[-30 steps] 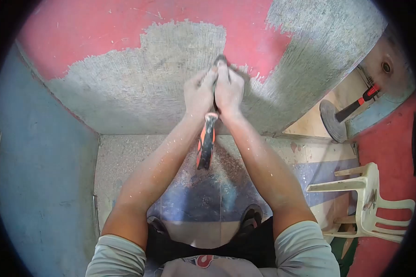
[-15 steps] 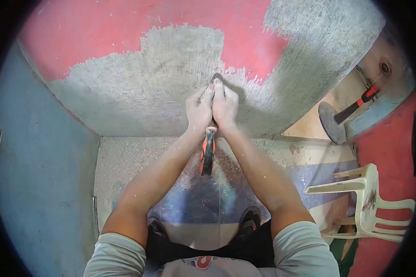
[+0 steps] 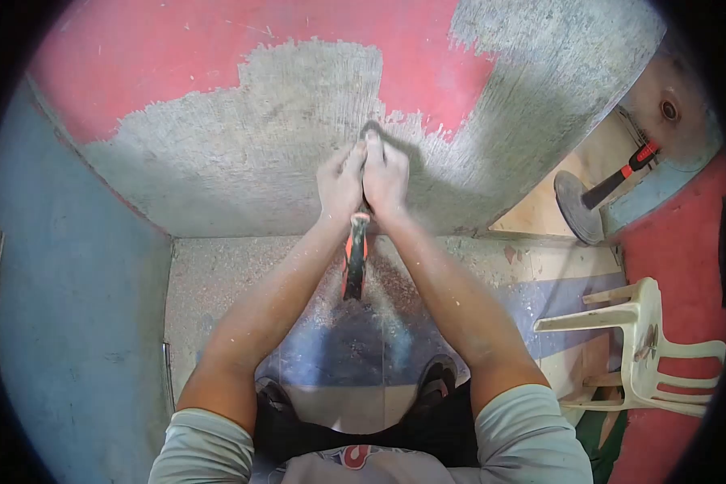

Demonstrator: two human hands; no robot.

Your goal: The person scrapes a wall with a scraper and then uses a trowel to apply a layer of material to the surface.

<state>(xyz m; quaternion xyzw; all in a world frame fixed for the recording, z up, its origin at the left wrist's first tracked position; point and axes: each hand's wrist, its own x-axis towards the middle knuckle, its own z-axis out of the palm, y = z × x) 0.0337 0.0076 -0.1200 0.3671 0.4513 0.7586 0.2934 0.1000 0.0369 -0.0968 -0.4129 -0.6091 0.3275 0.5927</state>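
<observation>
Both of my hands are dusted with pale powder and meet at the bare grey part of the wall [image 3: 274,145]. My left hand [image 3: 342,179] and my right hand [image 3: 385,179] are closed side by side around a scraper [image 3: 355,262]. Its orange-and-black handle sticks out below my palms, pointing back toward me. A dark tip shows just above my fingertips, at or very near the wall, close to the ragged lower edge of the pink paint [image 3: 436,77]. Most of the blade is hidden inside my hands.
A blue wall [image 3: 73,258] stands on the left. Paint chips and dust litter the tiled floor [image 3: 242,274]. At the right are a white plastic chair [image 3: 644,347] and a round-based tool [image 3: 579,208] with a red-and-black handle, near a red wall [image 3: 678,274].
The view has shifted slightly. Against the wall, my hands and the scraper stay at almost the same spot, and the grip looks unchanged.
</observation>
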